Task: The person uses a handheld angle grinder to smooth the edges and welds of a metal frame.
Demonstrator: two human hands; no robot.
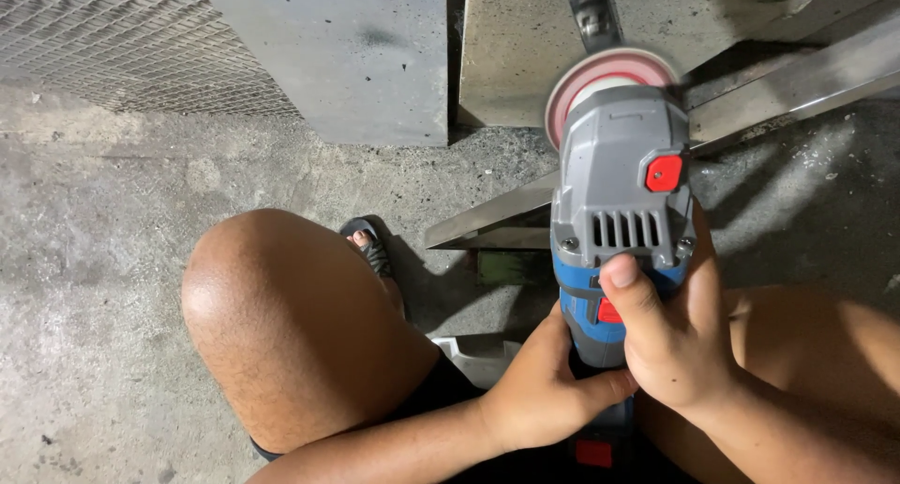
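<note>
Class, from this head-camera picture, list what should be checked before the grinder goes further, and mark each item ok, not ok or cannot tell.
1. Both hands on the angle grinder: right hand and left hand grip the body: ok.
2. Disc intact: blurred, cannot tell.
3. Metal strip clamped: no clamp visible, cannot tell.
4. Gloves: hands bare, not ok.
5. Legs covered: knee bare, not ok.
6. Closed shoes: sandal, not ok.

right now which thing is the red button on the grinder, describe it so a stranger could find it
Start at the blue and grey angle grinder held in both hands over the concrete floor. On its grey head, just behind the pinkish disc, sits the red button. It is rounder and higher than the red switch by the thumb.
</note>
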